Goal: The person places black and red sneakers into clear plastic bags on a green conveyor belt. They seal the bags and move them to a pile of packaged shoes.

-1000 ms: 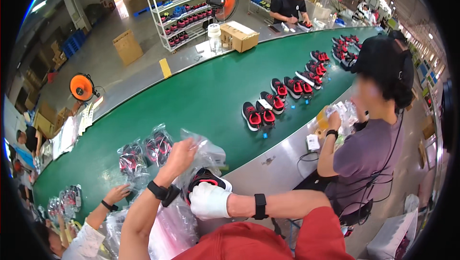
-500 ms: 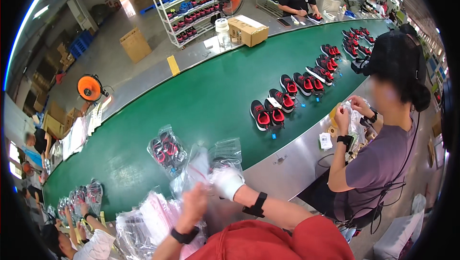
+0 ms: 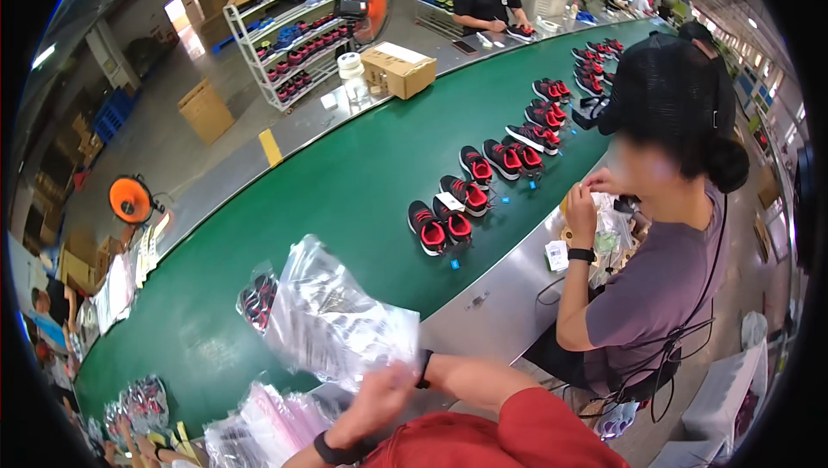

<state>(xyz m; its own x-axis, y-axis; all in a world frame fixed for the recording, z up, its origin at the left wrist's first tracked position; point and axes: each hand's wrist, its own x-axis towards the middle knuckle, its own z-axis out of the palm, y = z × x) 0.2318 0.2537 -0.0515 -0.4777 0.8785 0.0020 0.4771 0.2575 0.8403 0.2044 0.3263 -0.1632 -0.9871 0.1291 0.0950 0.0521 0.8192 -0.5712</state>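
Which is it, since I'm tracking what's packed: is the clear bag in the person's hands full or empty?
Empty, it seems: the clear plastic bag looks flat and see-through, green belt showing through, no shoe inside. The hands are blurred.

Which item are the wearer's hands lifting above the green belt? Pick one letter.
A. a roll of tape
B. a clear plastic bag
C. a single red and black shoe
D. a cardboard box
B: both hands, the left hand blurred in front and the right hand mostly hidden behind the bag, meet at the lower edge of a crinkled clear plastic bag, raised over the green conveyor belt.
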